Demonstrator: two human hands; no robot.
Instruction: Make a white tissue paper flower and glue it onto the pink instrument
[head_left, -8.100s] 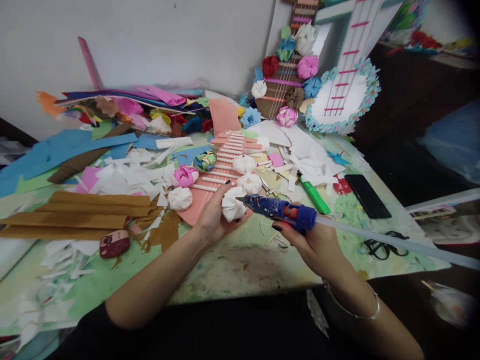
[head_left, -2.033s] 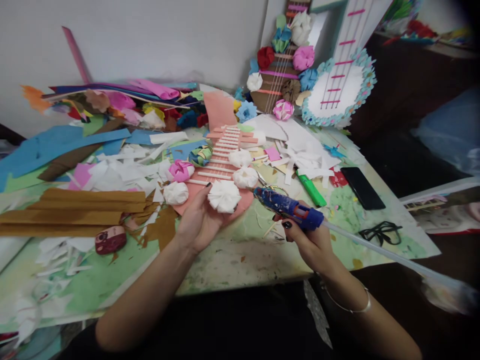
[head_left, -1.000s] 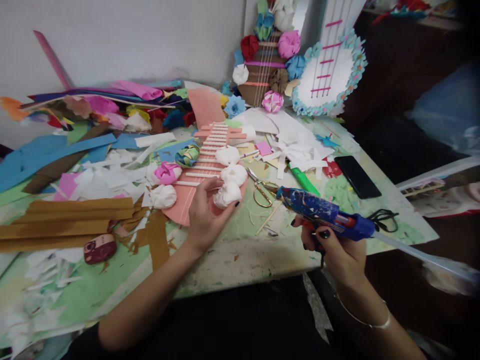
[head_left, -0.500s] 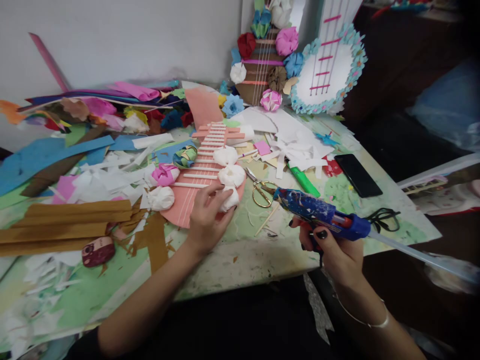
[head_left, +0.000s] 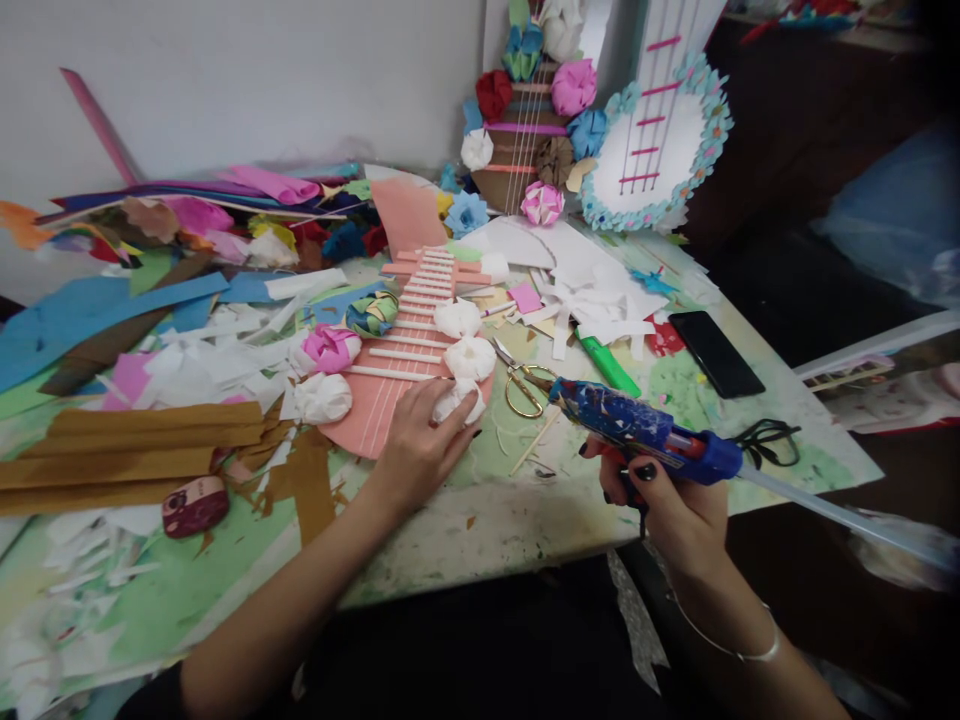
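Your left hand (head_left: 421, 440) clasps a flower (head_left: 450, 399) on the guitar (head_left: 376, 388); five others (head_left: 330, 348) already sit ahead and leftward, nearest edge (head_left: 351, 444) bare. Your right hand (head_left: 679, 500) grips the glue gun (head_left: 619, 412).

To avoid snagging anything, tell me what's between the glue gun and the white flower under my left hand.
In the head view, gold-handled scissors lie on the table between the glue gun and that white flower.

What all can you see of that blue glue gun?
The glue gun has a scuffed, speckled, plastic-looking blue body with a reddish part showing near its back. The right hand grips it over the table. It points leftward in view, tip overlapping the scissors; contact is unclear. A long translucent glue stick juts from its rear.
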